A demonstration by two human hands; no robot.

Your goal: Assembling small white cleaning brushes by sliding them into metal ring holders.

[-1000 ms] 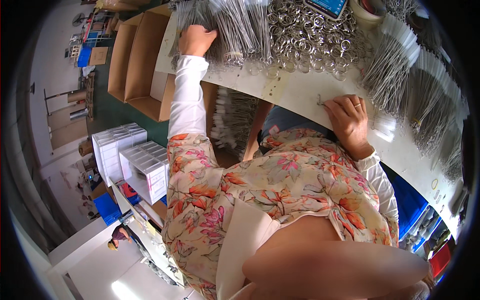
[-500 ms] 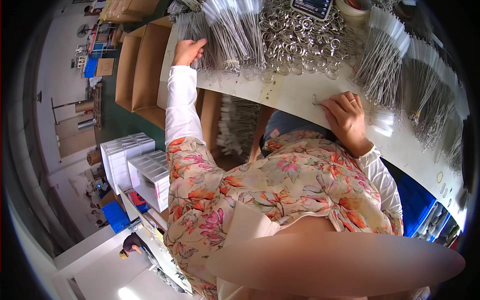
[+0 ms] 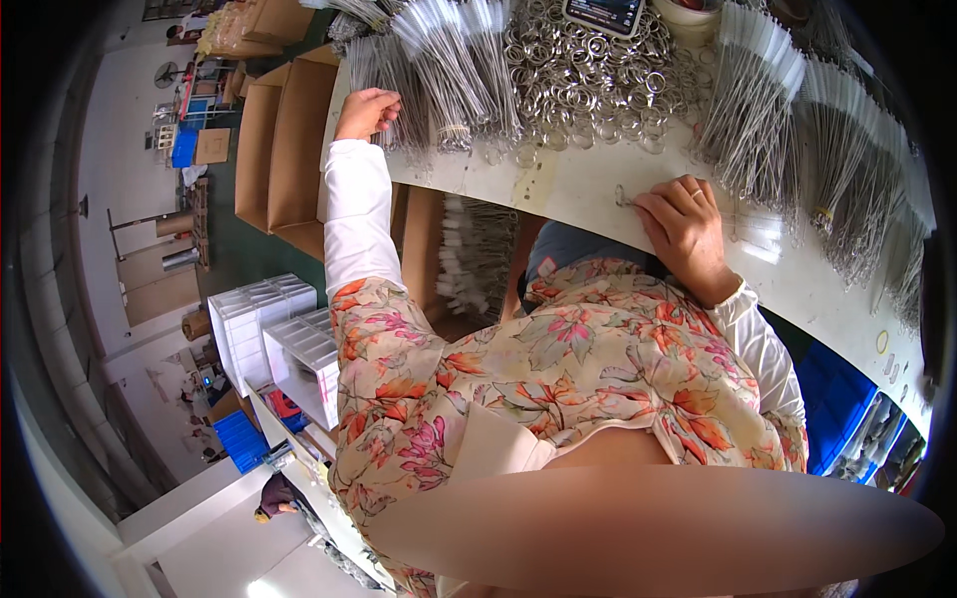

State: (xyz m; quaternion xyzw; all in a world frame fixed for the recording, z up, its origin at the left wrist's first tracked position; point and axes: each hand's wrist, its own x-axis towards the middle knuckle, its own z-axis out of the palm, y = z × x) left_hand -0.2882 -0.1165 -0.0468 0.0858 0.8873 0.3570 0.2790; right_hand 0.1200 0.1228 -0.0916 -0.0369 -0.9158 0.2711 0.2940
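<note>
My left hand (image 3: 369, 113), its fingers curled in a pinch, is at the near left edge of a bundle of grey wire stems (image 3: 402, 118). Whatever is between those fingertips is too small to make out. Beside it lie more wire-stemmed brushes (image 3: 446, 85) with whitish bristle-like ends. My right hand (image 3: 682, 227) rests at the table's near edge, thumb and forefinger closed on a small metal ring (image 3: 620, 195). A large heap of loose metal rings (image 3: 588, 85) spreads between the hands, farther back.
More wire-stemmed brushes (image 3: 753, 110) are piled along the right of the white table (image 3: 568, 189). A phone (image 3: 605, 14) and a round tub (image 3: 688, 22) stand behind the rings. Open cardboard boxes (image 3: 299, 149) are on the left; below the table sits a box of brushes (image 3: 477, 254).
My left hand has shifted slightly nearer and left, its fingers pulled back a little from the wire stems. My right hand keeps its pinch on the ring; the view has shifted a little.
</note>
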